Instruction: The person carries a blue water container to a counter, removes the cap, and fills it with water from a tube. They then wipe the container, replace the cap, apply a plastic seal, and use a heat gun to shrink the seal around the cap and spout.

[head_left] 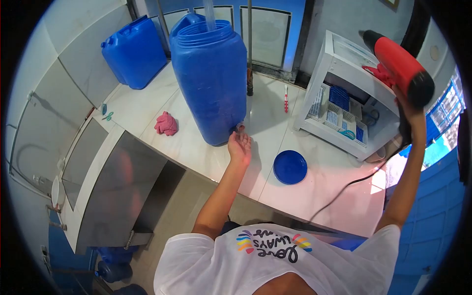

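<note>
A tall blue plastic container stands on the counter, its wide mouth uncapped. From above, a clear stream of water runs into that mouth. My left hand is palm up at the container's lower right, fingers loosely bent at a small round outlet. High on the right, my right hand grips a red and black heat gun, whose nozzle points toward the upper left. Its black cord trails down over the counter. A round blue lid lies flat to the right of my left hand.
Left of the container rests a crumpled pink cloth. A second blue container stands in the back left corner. A red and white toothbrush lies near a white cabinet holding small baskets. The sink is at left.
</note>
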Action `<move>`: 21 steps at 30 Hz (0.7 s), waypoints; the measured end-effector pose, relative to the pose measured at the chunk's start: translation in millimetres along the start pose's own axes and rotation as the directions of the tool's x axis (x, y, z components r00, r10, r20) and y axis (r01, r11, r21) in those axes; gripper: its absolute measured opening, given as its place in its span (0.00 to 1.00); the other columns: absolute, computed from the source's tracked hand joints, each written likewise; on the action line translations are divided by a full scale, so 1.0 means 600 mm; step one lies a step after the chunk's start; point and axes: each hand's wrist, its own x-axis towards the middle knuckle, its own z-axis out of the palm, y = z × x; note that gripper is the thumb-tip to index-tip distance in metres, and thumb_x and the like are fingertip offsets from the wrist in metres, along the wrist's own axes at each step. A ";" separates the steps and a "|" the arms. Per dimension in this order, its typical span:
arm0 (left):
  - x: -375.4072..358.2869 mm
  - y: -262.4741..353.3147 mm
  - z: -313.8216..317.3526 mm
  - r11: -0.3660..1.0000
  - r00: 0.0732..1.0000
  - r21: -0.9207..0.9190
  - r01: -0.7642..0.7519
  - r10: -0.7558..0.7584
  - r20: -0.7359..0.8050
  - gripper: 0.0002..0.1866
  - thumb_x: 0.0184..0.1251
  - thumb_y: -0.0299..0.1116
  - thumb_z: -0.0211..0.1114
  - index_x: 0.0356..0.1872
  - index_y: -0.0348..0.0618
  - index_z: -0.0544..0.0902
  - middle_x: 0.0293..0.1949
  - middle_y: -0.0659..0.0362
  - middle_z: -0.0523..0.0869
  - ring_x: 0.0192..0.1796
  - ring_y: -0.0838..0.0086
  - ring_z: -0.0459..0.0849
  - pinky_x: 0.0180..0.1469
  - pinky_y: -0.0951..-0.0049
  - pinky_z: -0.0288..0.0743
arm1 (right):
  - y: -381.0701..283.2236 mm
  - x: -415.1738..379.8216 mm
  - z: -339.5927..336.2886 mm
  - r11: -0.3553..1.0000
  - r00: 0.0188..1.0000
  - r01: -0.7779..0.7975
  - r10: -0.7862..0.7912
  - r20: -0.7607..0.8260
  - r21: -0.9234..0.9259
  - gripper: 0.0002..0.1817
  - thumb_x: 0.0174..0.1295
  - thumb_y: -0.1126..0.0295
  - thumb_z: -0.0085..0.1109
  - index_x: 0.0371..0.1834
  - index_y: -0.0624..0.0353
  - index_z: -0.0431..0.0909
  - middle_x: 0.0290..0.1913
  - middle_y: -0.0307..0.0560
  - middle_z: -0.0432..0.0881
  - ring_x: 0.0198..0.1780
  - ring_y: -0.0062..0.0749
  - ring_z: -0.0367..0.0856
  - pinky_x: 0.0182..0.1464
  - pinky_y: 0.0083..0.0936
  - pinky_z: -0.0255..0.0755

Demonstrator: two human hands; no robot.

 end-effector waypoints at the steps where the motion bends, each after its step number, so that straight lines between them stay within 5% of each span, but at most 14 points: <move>1: -0.010 0.005 -0.010 1.000 1.000 -0.010 -0.006 0.006 -0.005 0.28 0.71 0.43 0.41 0.65 0.33 0.57 0.60 0.46 0.69 0.66 0.63 0.64 0.69 0.63 0.52 | 0.003 0.038 -0.013 0.991 0.996 -0.038 0.049 0.081 -0.128 0.26 0.53 0.47 0.63 0.38 0.61 0.80 0.29 0.48 0.82 0.31 0.35 0.80 0.37 0.32 0.72; 3: -0.031 0.017 -0.043 0.977 0.977 0.209 0.048 -0.090 0.195 0.27 0.70 0.41 0.44 0.64 0.33 0.59 0.58 0.45 0.71 0.63 0.63 0.69 0.66 0.66 0.62 | -0.022 0.076 -0.003 0.940 0.965 0.263 -0.253 0.076 -0.219 0.22 0.52 0.55 0.62 0.40 0.63 0.79 0.33 0.57 0.83 0.37 0.44 0.82 0.40 0.34 0.72; 6: -0.084 0.069 -0.071 0.914 0.934 0.402 0.048 -0.184 0.307 0.25 0.69 0.39 0.46 0.61 0.32 0.63 0.54 0.45 0.75 0.56 0.64 0.76 0.59 0.69 0.70 | -0.034 0.118 0.031 0.911 0.945 0.303 -0.250 0.210 -0.278 0.20 0.50 0.62 0.62 0.42 0.64 0.77 0.37 0.62 0.82 0.41 0.48 0.82 0.42 0.32 0.71; 7: -0.093 0.087 -0.086 0.923 0.943 0.384 0.036 -0.159 0.293 0.25 0.69 0.39 0.46 0.61 0.32 0.63 0.54 0.45 0.75 0.56 0.64 0.76 0.59 0.69 0.70 | -0.052 0.124 0.045 0.907 0.934 0.331 -0.275 0.227 -0.261 0.20 0.50 0.62 0.62 0.42 0.64 0.77 0.37 0.62 0.82 0.41 0.48 0.82 0.42 0.32 0.71; 9: -0.113 0.127 -0.114 0.885 0.943 0.457 -0.090 -0.072 0.324 0.23 0.69 0.39 0.47 0.58 0.32 0.66 0.50 0.48 0.78 0.52 0.65 0.79 0.56 0.69 0.73 | -0.088 0.132 0.069 0.841 0.942 0.208 -0.033 0.335 -0.500 0.20 0.49 0.63 0.63 0.44 0.63 0.78 0.38 0.62 0.82 0.44 0.48 0.82 0.46 0.31 0.71; 13: -0.136 0.220 -0.160 0.851 0.967 0.466 -0.242 0.173 0.187 0.20 0.67 0.36 0.49 0.54 0.33 0.70 0.48 0.50 0.80 0.48 0.68 0.79 0.52 0.71 0.74 | 0.084 0.262 0.125 0.901 0.869 0.347 -0.205 0.450 -0.259 0.23 0.48 0.63 0.63 0.47 0.63 0.76 0.41 0.59 0.82 0.48 0.49 0.80 0.50 0.32 0.70; 16: -0.137 0.276 -0.189 0.843 0.952 0.447 -0.299 0.294 0.083 0.19 0.65 0.34 0.50 0.53 0.34 0.71 0.46 0.51 0.80 0.46 0.69 0.80 0.49 0.71 0.74 | 0.094 0.272 0.095 0.947 0.793 0.252 -0.085 0.603 -0.199 0.27 0.51 0.64 0.59 0.55 0.63 0.72 0.49 0.57 0.81 0.49 0.52 0.80 0.53 0.32 0.69; 18: -0.121 0.305 -0.208 0.843 0.946 0.435 -0.317 0.316 0.075 0.18 0.65 0.34 0.51 0.53 0.34 0.72 0.46 0.51 0.81 0.46 0.69 0.80 0.49 0.72 0.74 | 0.092 0.261 0.071 0.857 0.983 0.185 -0.158 0.096 -0.481 0.26 0.58 0.64 0.56 0.60 0.63 0.69 0.55 0.57 0.77 0.53 0.41 0.77 0.57 0.27 0.66; 20: -0.099 0.329 -0.209 0.841 0.935 0.424 -0.336 0.352 0.043 0.17 0.64 0.31 0.52 0.52 0.34 0.72 0.44 0.52 0.81 0.46 0.70 0.80 0.48 0.71 0.74 | -0.031 0.175 0.072 0.850 0.947 0.235 -0.310 -0.086 -0.471 0.28 0.59 0.68 0.49 0.65 0.59 0.65 0.62 0.54 0.71 0.57 0.42 0.75 0.60 0.27 0.64; 21: -0.080 0.345 -0.209 0.841 0.939 0.429 -0.330 0.340 0.056 0.17 0.64 0.31 0.52 0.52 0.34 0.72 0.44 0.52 0.81 0.46 0.70 0.80 0.48 0.71 0.74 | -0.117 0.110 0.090 0.936 0.974 0.198 -0.221 -0.046 -0.292 0.27 0.60 0.68 0.49 0.65 0.59 0.66 0.61 0.53 0.72 0.58 0.39 0.74 0.61 0.28 0.63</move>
